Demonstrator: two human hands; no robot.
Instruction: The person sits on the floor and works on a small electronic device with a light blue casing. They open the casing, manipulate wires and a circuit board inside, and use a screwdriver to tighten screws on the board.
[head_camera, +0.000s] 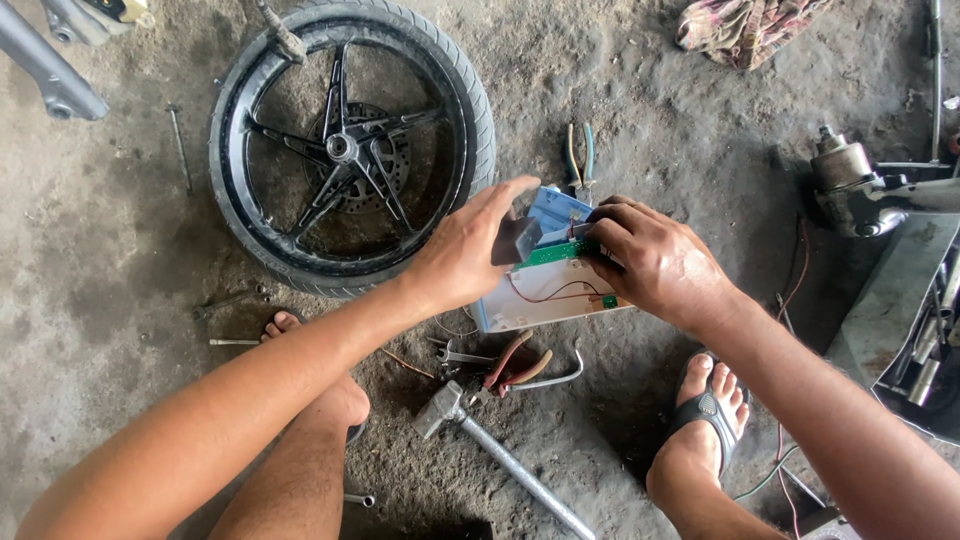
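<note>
My left hand (468, 250) grips a small dark block (516, 240) at the left end of a white and blue battery pack (540, 296) lying on the dirt floor. My right hand (655, 262) presses on the green circuit board (556, 252) on top of the pack, fingers curled over its right end. A thin red wire (545, 298) loops across the pack's white face. Both forearms reach in from below.
A motorcycle wheel (350, 150) with tyre and brake disc lies behind the left hand. Green-handled pliers (578, 160) lie beyond the pack. Red-handled pliers (515, 362), a spanner and a hammer (500, 445) lie in front. My sandalled feet flank the tools; engine parts (860, 185) sit right.
</note>
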